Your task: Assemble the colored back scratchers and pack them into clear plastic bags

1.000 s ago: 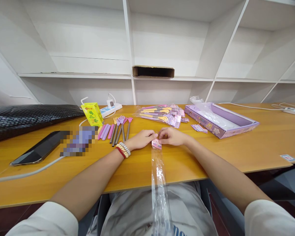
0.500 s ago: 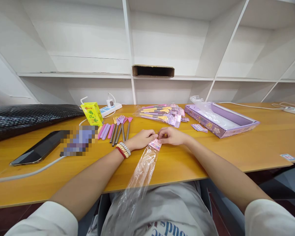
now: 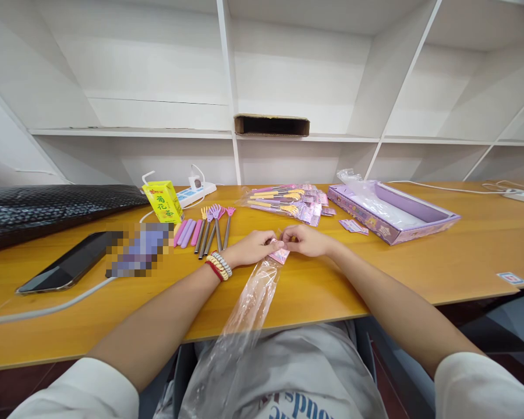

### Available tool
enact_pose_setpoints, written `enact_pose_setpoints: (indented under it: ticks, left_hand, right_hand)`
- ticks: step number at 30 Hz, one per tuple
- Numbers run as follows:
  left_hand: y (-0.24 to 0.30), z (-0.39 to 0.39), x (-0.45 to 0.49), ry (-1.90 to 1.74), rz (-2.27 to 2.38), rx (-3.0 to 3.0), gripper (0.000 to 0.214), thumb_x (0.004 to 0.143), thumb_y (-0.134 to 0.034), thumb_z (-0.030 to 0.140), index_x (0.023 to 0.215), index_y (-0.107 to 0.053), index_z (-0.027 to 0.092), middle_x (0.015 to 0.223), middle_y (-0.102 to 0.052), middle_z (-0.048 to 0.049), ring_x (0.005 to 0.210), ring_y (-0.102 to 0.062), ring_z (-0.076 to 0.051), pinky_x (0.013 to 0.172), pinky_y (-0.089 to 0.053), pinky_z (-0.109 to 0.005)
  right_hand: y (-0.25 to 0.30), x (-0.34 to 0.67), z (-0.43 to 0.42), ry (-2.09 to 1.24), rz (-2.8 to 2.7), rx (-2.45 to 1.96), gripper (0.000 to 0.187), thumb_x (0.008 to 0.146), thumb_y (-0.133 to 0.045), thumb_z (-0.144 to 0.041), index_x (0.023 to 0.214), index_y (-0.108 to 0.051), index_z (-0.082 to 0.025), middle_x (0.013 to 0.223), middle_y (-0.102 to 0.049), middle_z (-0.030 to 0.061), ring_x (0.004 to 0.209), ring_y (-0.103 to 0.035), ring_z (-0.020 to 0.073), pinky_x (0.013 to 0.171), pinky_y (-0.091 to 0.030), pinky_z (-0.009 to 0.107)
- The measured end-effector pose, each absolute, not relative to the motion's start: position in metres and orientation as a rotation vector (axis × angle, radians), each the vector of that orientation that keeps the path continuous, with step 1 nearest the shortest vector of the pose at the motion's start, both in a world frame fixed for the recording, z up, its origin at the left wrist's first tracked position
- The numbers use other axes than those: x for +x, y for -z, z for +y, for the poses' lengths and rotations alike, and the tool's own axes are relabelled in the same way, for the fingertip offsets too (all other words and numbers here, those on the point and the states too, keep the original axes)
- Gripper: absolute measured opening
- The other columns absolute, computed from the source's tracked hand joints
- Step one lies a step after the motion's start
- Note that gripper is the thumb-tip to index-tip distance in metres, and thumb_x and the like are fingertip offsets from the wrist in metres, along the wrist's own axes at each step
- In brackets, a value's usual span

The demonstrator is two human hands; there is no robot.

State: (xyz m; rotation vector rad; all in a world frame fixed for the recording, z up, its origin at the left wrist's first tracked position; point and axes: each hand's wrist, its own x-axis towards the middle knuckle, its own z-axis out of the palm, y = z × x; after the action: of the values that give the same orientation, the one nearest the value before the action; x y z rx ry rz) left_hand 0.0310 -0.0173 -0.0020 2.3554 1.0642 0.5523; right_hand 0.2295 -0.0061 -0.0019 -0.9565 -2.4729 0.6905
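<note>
A small pink printed card (image 3: 281, 255) sits at the top end of a long clear plastic bag (image 3: 251, 302), which trails over the table's front edge onto my lap. My left hand (image 3: 254, 247) is closed on the card from the left, thumb across it. From the right, my right hand (image 3: 309, 241) pinches at the card's upper edge, its fingertips partly hidden. Left of my hands lie several back scratchers (image 3: 218, 224) with hand-shaped heads and metal rods, beside loose pink, purple and yellow handles (image 3: 187, 233).
Bagged back scratchers (image 3: 279, 201) lie in a pile behind my hands. Further right are small cards (image 3: 353, 227) and a purple open box (image 3: 393, 233) with plastic in it. On the left are a phone (image 3: 70, 262), a yellow drink carton (image 3: 163, 202) and a power strip (image 3: 201, 194).
The card has shifted slightly right and tilted between my fingers, and the upper part of the bag has moved with it. Both hands stay in nearly the same place.
</note>
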Motion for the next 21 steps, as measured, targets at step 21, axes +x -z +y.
enact_pose_setpoints:
  ticks: [21]
  left_hand:
    - [0.0052, -0.0149, 0.0304, -0.562, 1.058, 2.353, 0.034, 0.080, -0.049, 0.050, 0.072, -0.050, 0.017, 0.063, -0.048, 0.0024, 0.056, -0.040, -0.011, 0.051, -0.028, -0.024]
  right_hand:
    - [0.0045, 0.2347, 0.0007, -0.731, -2.252, -0.999, 0.013, 0.077, -0.052, -0.025, 0.075, -0.058, -0.014, 0.077, -0.060, 0.0029, 0.069, -0.052, 0.0127, 0.065, -0.039, 0.026]
